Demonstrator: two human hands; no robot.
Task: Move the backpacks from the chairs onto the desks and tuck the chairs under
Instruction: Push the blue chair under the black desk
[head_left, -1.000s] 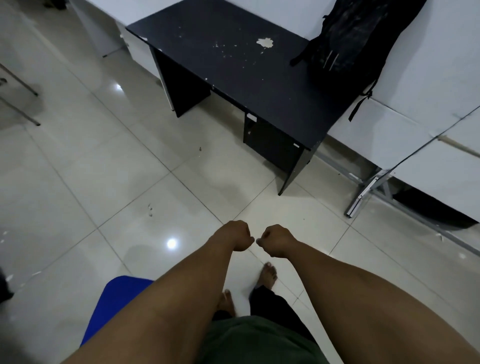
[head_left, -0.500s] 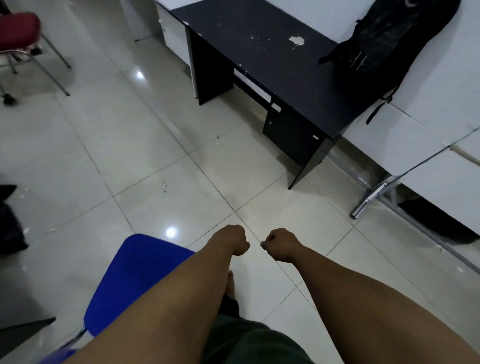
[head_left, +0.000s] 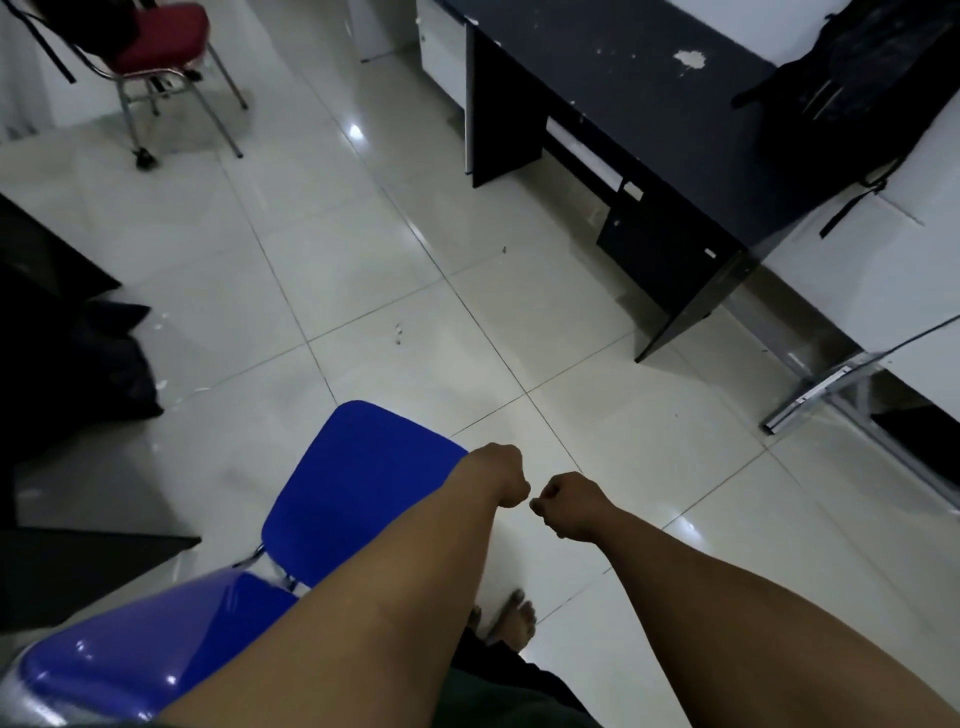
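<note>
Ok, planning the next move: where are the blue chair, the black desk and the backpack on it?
blue chair (head_left: 358, 488): head view, middle of its seat.
black desk (head_left: 613, 93): head view, bare top surface.
backpack (head_left: 852, 88): head view, middle of its body.

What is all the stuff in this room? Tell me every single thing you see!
Desk: one, black with chipped paint, upper right.
Backpack: one, black, lying at the far right of the desk, partly over the white surface beside it.
White table: one, right edge, with a shiny metal leg.
Blue chair: one, shiny blue, lower left, seat empty.
Red chair: one, red seat on a metal frame, top left; something dark rests on it, too dim to tell.
Dark bundle: one, black, on the floor at left, unclear.
Floor: pale glossy tiles.
Left hand: closed fist, empty.
Right hand: closed fist, empty.
Feet: bare, bottom centre.
</note>
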